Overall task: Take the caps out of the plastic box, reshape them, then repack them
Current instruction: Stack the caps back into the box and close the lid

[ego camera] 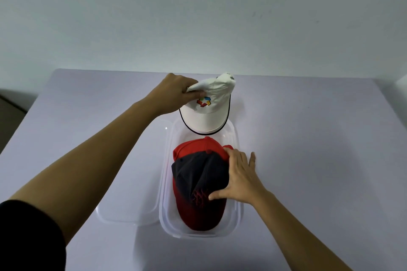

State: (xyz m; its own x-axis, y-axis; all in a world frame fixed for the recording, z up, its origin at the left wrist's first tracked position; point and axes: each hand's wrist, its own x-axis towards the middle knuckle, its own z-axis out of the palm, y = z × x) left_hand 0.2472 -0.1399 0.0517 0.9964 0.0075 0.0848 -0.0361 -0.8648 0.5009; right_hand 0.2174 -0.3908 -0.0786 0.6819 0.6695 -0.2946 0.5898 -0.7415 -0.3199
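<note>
A clear plastic box (pixel 239 215) stands on the table in front of me. Inside lies a dark navy and red cap (pixel 198 185) with its red brim toward me, and a red cap (pixel 198 146) is partly under it at the far side. My right hand (pixel 239 179) rests flat on the right side of the navy cap, fingers spread. My left hand (pixel 176 94) pinches the crumpled crown of a white cap (pixel 209 112) with a coloured logo and dark brim edging, held over the box's far end.
The box's clear lid (pixel 123 211) lies flat on the table directly left of the box. The pale lilac table (pixel 308 160) ends at a plain wall behind. A dark floor strip shows at the far left.
</note>
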